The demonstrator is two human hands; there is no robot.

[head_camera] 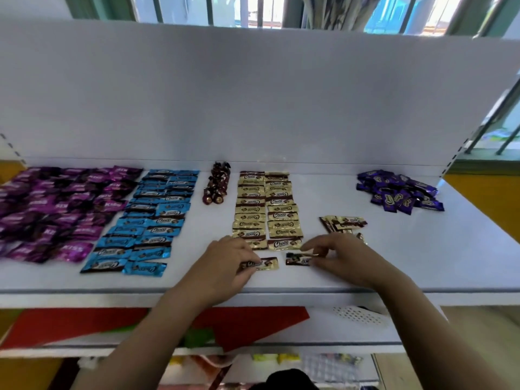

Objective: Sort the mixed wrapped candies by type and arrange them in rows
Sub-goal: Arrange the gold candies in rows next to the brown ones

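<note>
Two rows of gold Choco candies (267, 209) run front to back on the white shelf (422, 254). At their near end my left hand (228, 263) pinches one gold candy (267, 263) flat on the shelf. Beside it, my right hand (342, 256) holds another gold candy (297, 260) against the shelf. A small loose pile of gold candies (343, 223) lies just behind my right hand. Purple Kiss candies (56, 209) fill the far left, blue Choco candies (146, 223) sit beside them, and brown twist-wrapped candies (216, 184) form a short column.
A heap of dark blue-violet candies (399, 192) lies at the back right. A white back panel (253, 94) rises behind the shelf. Below the front edge is a lower shelf with a red sheet (253, 322) and a white perforated piece (360, 315).
</note>
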